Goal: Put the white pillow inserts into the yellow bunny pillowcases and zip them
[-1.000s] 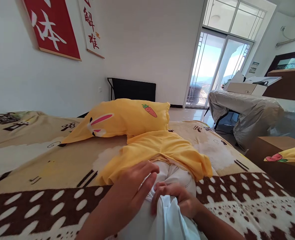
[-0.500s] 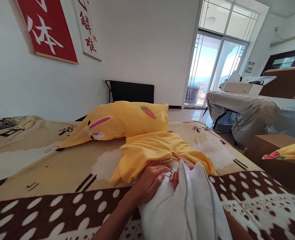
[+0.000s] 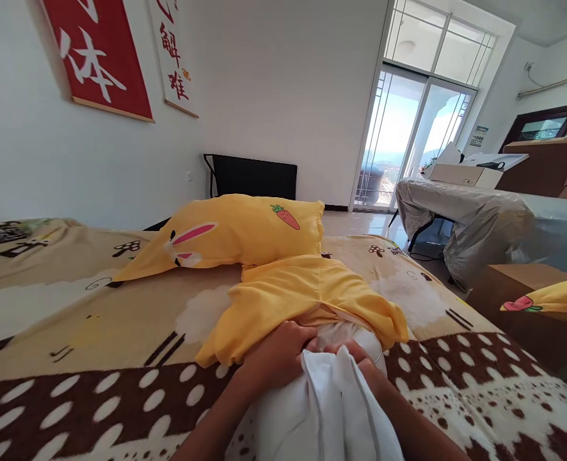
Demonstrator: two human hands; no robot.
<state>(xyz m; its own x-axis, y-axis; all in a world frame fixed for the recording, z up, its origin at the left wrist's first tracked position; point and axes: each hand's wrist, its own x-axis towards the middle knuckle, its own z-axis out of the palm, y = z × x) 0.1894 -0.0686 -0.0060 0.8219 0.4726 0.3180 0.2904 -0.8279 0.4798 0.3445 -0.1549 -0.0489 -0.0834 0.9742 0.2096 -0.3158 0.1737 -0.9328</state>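
Looks barely started tbh, left hand (image 3: 283, 356) and right hand (image 3: 358, 360) both clenched on the white pillow (image 3: 286, 419) toward the near edge of the blanket (image 3: 139, 314), front end at the yellow case's (image 3: 283, 301) mouth, bulk outside.

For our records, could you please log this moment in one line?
left hand: on white pillow | right hand: same | yellow pillowcase: ahead, on blanket

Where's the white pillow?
The white pillow is bottom centre in the head view, left hand and right hand on it, by the open yellow cover.
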